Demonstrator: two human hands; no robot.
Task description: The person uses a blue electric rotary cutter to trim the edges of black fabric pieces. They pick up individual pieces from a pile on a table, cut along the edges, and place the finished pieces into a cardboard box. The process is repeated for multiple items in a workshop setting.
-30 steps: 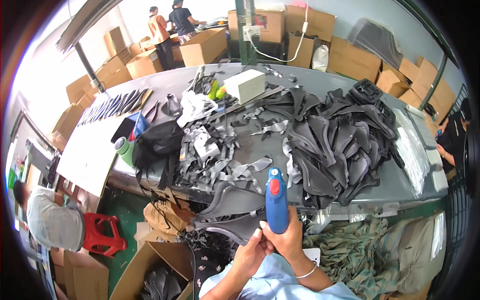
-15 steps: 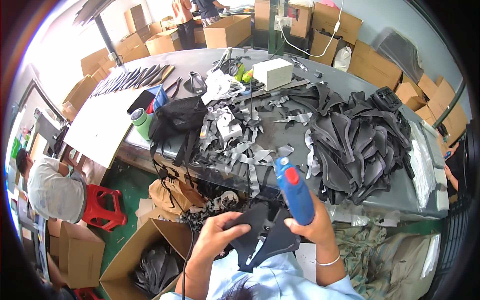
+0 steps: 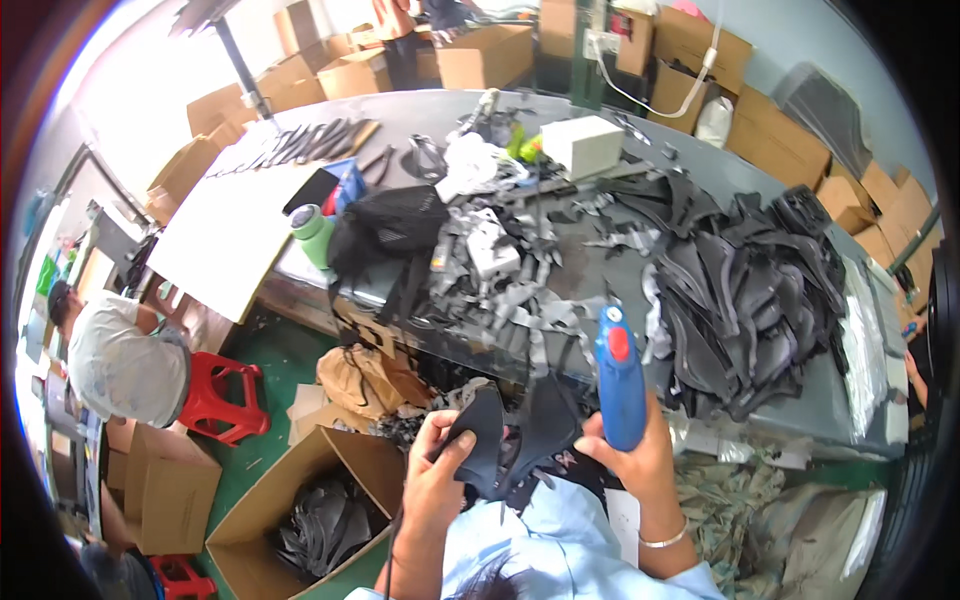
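Note:
My left hand [image 3: 437,463] grips a black moulded fabric piece [image 3: 480,440] in front of my chest, thumb laid on its face. The piece is bent, with two dark flaps standing up and a gap between them. In my right hand [image 3: 640,450] is a blue hand-held tool [image 3: 621,390] with a red button, its thin tip pointing up and away from me. My right thumb lies close to the right flap [image 3: 552,418]; whether it touches I cannot tell. Below the flaps, the fabric's lower edge blurs into dark shapes.
A heap of similar black pieces [image 3: 745,300] covers the table's right side. Grey strip scraps [image 3: 500,300], a black bag [image 3: 385,235], a green bottle [image 3: 313,238] and a white box [image 3: 582,147] lie further left. An open carton [image 3: 240,520] holds black pieces. A seated person [image 3: 130,355] works at left.
The whole view has shifted, so the table appears further right. The black piece has been turned and bent, its flaps now upright. Both hands keep their holds.

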